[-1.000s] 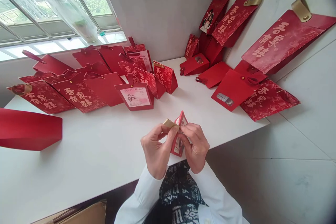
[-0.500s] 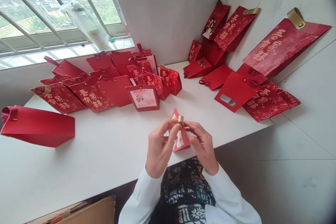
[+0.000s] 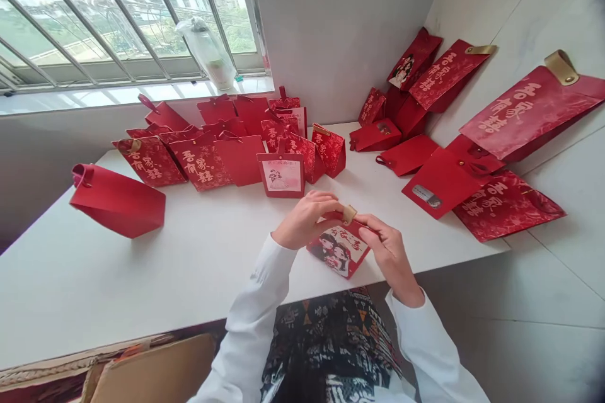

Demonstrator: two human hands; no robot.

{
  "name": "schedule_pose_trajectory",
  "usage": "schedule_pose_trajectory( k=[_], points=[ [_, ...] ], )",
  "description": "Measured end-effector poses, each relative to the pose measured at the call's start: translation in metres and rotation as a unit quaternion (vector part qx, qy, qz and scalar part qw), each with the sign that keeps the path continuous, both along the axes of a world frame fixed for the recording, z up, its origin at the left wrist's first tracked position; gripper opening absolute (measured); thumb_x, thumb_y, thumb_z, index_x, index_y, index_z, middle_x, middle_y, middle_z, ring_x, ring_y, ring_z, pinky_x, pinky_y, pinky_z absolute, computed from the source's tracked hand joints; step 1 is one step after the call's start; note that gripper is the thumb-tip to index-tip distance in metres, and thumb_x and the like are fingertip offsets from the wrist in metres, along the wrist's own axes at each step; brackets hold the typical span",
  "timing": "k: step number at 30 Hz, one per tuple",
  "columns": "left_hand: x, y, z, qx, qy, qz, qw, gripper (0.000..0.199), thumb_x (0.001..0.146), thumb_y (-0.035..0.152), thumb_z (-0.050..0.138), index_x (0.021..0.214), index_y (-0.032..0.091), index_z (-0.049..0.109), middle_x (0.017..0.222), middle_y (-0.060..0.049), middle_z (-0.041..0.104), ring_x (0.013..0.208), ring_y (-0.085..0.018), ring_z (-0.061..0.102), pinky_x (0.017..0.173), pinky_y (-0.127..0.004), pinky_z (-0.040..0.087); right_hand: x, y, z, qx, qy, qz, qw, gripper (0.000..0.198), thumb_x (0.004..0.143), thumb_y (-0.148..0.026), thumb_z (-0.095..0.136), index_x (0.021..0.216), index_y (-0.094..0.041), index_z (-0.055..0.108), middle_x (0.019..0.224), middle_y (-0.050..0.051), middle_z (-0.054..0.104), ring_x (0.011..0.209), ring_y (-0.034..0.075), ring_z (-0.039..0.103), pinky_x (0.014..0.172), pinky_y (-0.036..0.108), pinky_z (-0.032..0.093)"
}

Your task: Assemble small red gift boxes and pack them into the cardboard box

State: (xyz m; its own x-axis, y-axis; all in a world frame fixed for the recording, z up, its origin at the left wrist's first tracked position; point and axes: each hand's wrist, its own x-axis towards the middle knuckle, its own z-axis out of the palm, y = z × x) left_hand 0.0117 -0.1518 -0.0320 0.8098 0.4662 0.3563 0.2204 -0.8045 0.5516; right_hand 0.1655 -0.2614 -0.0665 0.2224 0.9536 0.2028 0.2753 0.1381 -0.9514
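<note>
A small red gift bag point(image 3: 341, 258) stands at the table's near edge, its front printed with a cartoon couple and gold lettering. A gold strap handle point(image 3: 349, 215) loops over its top edge. My left hand point(image 3: 307, 219) grips the top left of the bag, fingers bent over the edge beside the strap. On the other side, my right hand point(image 3: 386, 247) pinches the top right corner between thumb and fingers. Part of the top edge is hidden behind my fingers.
Several red gift bags point(image 3: 201, 160) stand in rows at the back of the white table point(image 3: 208, 252). A plain red bag point(image 3: 120, 201) stands alone at the left. More bags point(image 3: 513, 113) lean by the right wall. A cardboard box point(image 3: 155, 371) sits below the front edge.
The small bag has turned so its printed front faces me more fully. My hands have moved from the gold strap's sides to the bag's top edges. My view has swung left.
</note>
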Motion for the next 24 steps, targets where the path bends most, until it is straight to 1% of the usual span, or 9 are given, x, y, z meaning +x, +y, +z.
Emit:
schedule_pose_trajectory(
  k=[2, 3, 6, 8, 12, 15, 20, 24],
  points=[
    [0.002, -0.001, 0.001, -0.037, 0.007, 0.019, 0.999, 0.01, 0.085, 0.021, 0.057, 0.085, 0.021, 0.067, 0.083, -0.002, 0.071, 0.077, -0.015, 0.062, 0.079, -0.027, 0.045, 0.007, 0.004, 0.001, -0.019, 0.01, -0.001, 1.0, 0.026, 0.086, -0.036, 0.049, 0.099, -0.019, 0.066, 0.097, 0.004, 0.068, 0.084, 0.019, 0.063, 0.075, 0.029, 0.051],
    [0.003, -0.003, 0.0, -0.058, 0.001, 0.031, 0.998, 0.01, 0.085, 0.021, 0.057, 0.086, 0.021, 0.067, 0.081, -0.002, 0.071, 0.071, -0.013, 0.061, 0.073, -0.024, 0.044, 0.009, 0.006, 0.002, -0.025, 0.012, -0.002, 1.0, 0.026, 0.085, -0.037, 0.052, 0.098, -0.019, 0.066, 0.094, 0.004, 0.068, 0.081, 0.019, 0.063, 0.073, 0.029, 0.051],
    [0.002, -0.008, -0.002, -0.1, -0.019, 0.047, 0.994, 0.009, 0.082, 0.022, 0.059, 0.084, 0.02, 0.067, 0.076, -0.001, 0.07, 0.062, -0.011, 0.058, 0.06, -0.019, 0.04, 0.008, 0.009, 0.007, -0.036, 0.0, 0.001, 0.999, 0.026, 0.079, -0.041, 0.061, 0.091, -0.019, 0.067, 0.087, 0.002, 0.069, 0.076, 0.018, 0.064, 0.07, 0.028, 0.052],
    [0.001, -0.011, -0.004, -0.095, -0.027, 0.059, 0.993, 0.009, 0.081, 0.023, 0.06, 0.079, 0.019, 0.067, 0.071, 0.0, 0.067, 0.058, -0.01, 0.055, 0.056, -0.018, 0.038, 0.006, 0.009, 0.009, -0.037, -0.013, 0.002, 0.999, 0.026, 0.078, -0.042, 0.062, 0.087, -0.019, 0.068, 0.083, 0.002, 0.069, 0.074, 0.017, 0.064, 0.069, 0.026, 0.051],
    [0.0, -0.016, -0.004, -0.074, -0.032, 0.079, 0.994, 0.016, 0.082, 0.029, 0.058, 0.072, 0.019, 0.066, 0.065, 0.0, 0.063, 0.054, -0.01, 0.049, 0.054, -0.019, 0.037, 0.004, 0.008, 0.007, -0.021, -0.032, 0.003, 0.999, 0.027, 0.079, -0.044, 0.06, 0.084, -0.018, 0.068, 0.08, 0.002, 0.069, 0.071, 0.016, 0.063, 0.065, 0.024, 0.05],
    [0.001, -0.018, -0.004, -0.07, -0.034, 0.082, 0.994, 0.017, 0.081, 0.029, 0.06, 0.069, 0.018, 0.065, 0.062, 0.001, 0.061, 0.053, -0.009, 0.047, 0.053, -0.019, 0.036, 0.004, 0.006, 0.007, -0.011, -0.046, 0.005, 0.999, 0.027, 0.081, -0.044, 0.059, 0.082, -0.018, 0.068, 0.076, 0.001, 0.068, 0.067, 0.016, 0.062, 0.062, 0.023, 0.048],
    [0.001, -0.023, -0.003, -0.058, -0.039, 0.092, 0.993, 0.013, 0.078, 0.023, 0.063, 0.066, 0.017, 0.064, 0.062, 0.001, 0.059, 0.053, -0.009, 0.046, 0.053, -0.018, 0.035, 0.004, 0.002, 0.007, 0.009, -0.078, 0.008, 0.997, 0.025, 0.083, -0.042, 0.056, 0.081, -0.019, 0.067, 0.075, 0.0, 0.067, 0.066, 0.015, 0.06, 0.062, 0.023, 0.047],
    [-0.001, -0.031, -0.007, -0.042, -0.022, 0.114, 0.992, 0.005, 0.076, 0.021, 0.067, 0.072, 0.018, 0.069, 0.066, 0.001, 0.063, 0.055, -0.009, 0.051, 0.056, -0.019, 0.038, 0.006, -0.002, 0.003, 0.032, -0.142, 0.0, 0.989, 0.028, 0.083, -0.046, 0.054, 0.079, -0.021, 0.068, 0.074, 0.001, 0.067, 0.063, 0.015, 0.058, 0.058, 0.023, 0.045]
  ],
)
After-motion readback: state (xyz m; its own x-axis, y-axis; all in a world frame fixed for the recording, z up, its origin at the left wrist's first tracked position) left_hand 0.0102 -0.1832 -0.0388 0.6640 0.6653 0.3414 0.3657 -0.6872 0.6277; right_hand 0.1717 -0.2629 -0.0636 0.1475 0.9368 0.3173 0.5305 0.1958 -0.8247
